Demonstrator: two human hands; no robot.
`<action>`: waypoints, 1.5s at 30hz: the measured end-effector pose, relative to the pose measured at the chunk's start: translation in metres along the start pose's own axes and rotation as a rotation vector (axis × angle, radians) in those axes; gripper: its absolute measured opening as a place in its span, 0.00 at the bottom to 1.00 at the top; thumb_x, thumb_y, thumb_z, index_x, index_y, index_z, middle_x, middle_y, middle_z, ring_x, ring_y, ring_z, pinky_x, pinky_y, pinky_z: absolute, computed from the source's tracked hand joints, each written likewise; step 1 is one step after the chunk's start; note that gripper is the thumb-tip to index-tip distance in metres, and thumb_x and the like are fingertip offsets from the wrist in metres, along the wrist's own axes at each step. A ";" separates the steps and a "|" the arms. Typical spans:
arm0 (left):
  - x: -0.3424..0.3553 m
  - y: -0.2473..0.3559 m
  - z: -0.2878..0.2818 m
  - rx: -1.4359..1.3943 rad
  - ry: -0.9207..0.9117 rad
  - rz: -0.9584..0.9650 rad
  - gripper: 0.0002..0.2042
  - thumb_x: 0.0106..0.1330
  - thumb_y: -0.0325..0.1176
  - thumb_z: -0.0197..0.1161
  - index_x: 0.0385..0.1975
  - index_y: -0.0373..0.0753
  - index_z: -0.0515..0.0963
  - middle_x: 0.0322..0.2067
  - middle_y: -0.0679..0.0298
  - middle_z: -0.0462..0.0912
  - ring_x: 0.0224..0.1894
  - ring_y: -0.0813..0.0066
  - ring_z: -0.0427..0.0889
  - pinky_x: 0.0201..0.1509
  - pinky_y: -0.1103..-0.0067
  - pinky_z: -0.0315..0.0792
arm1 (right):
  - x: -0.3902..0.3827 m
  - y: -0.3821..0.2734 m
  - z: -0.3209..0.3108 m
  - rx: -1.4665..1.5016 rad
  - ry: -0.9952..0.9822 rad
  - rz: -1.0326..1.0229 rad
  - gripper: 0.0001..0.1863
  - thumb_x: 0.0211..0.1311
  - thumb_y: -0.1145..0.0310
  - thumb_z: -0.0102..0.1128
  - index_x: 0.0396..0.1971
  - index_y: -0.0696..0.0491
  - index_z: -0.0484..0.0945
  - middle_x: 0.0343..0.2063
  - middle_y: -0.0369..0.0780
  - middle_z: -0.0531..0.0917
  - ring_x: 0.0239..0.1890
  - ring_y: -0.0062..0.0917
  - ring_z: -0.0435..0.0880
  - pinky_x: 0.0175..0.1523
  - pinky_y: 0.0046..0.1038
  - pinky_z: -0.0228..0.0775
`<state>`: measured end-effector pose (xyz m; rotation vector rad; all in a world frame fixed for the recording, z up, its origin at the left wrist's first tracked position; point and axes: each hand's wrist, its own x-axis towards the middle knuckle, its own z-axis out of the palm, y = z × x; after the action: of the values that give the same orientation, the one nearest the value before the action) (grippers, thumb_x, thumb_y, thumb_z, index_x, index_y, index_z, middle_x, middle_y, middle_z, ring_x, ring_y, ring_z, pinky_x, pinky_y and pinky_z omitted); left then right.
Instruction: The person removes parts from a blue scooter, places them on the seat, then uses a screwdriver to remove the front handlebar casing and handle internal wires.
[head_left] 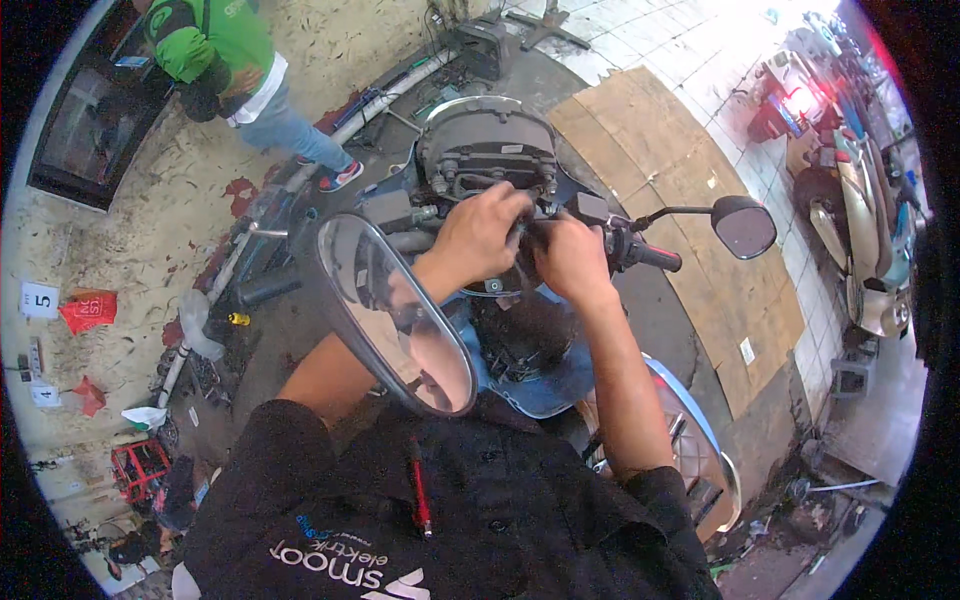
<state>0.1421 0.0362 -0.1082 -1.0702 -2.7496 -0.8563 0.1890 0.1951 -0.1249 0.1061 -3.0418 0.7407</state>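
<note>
A scooter's handlebar, stripped of its cover, lies before me with a dark round headlamp housing at its front. My left hand is over the middle of the bar, fingers curled around something dark that I cannot make out. Close beside it, my right hand is also closed, its fingertips hidden at the same dark part. To the right of that hand is the black and red handgrip. The left mirror stands in front of my left forearm. Below the hands is an open, dark cavity in the blue body.
The right mirror sticks out on its stalk. Flat cardboard covers the floor to the right. More scooters stand at the far right. A person in a green jacket is near the left wall. Tools and debris lie along that wall.
</note>
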 end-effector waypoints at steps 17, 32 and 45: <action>0.003 0.018 0.007 0.345 -0.192 -0.080 0.08 0.51 0.35 0.62 0.25 0.38 0.82 0.42 0.52 0.74 0.48 0.57 0.73 0.50 0.64 0.70 | -0.024 0.002 0.013 0.169 0.222 0.041 0.14 0.43 0.66 0.63 0.32 0.53 0.82 0.32 0.43 0.80 0.40 0.39 0.78 0.46 0.42 0.63; -0.001 0.019 0.013 0.318 -0.107 -0.113 0.10 0.48 0.35 0.63 0.26 0.35 0.81 0.40 0.51 0.74 0.48 0.55 0.72 0.52 0.64 0.67 | -0.018 -0.007 0.009 0.049 0.011 0.107 0.12 0.50 0.67 0.57 0.34 0.51 0.83 0.34 0.43 0.83 0.43 0.39 0.78 0.51 0.49 0.60; -0.004 0.014 0.001 0.231 -0.133 -0.024 0.13 0.47 0.34 0.64 0.33 0.37 0.79 0.39 0.50 0.73 0.48 0.52 0.72 0.52 0.63 0.68 | -0.005 -0.015 0.001 0.045 -0.001 0.152 0.09 0.48 0.68 0.56 0.24 0.58 0.80 0.31 0.49 0.83 0.36 0.42 0.82 0.45 0.45 0.69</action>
<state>0.1542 0.0428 -0.1039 -1.0878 -2.8841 -0.4692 0.1948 0.1815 -0.1193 -0.1267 -3.0608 0.8171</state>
